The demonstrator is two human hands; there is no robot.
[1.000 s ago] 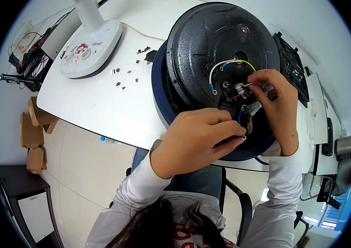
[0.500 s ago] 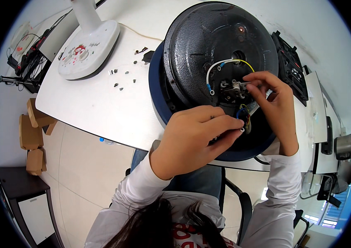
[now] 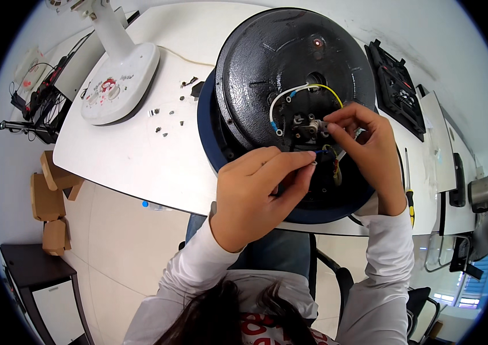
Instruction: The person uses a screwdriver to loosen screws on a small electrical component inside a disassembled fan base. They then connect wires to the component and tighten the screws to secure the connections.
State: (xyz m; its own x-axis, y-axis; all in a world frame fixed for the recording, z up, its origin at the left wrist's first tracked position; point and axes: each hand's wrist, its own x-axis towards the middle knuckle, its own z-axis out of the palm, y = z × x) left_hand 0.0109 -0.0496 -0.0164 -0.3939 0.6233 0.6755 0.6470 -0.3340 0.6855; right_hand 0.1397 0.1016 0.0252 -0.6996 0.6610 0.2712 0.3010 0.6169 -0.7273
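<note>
A black metal round plate (image 3: 255, 57) rests on a dark blue round housing (image 3: 213, 121). On the plate are a small metal-and-ceramic component (image 3: 311, 127), a white wire (image 3: 274, 109) with blue-sleeved ring terminals and a yellow wire (image 3: 334, 94). My left hand (image 3: 261, 195), below the component, pinches a blue wire (image 3: 322, 152) with a ring terminal between thumb and index finger. My right hand (image 3: 364, 152) has thumb and index finger closed on a metal tab at the component's right side. Other wires (image 3: 335, 172) hang inside the housing; their ends are partly hidden.
A white stand (image 3: 122, 80), small screws (image 3: 172, 112) and the white table (image 3: 117, 161) lie left. A black tool case (image 3: 396, 86) and a screwdriver (image 3: 411, 207) are right. Cardboard boxes (image 3: 47, 195) and a dark cabinet (image 3: 37, 264) stand lower left; chair parts (image 3: 344, 282) show below.
The plate and housing sit slightly further left in view. My left hand has risen with the wire end toward the component. The screwdriver now shows beside my right wrist.
</note>
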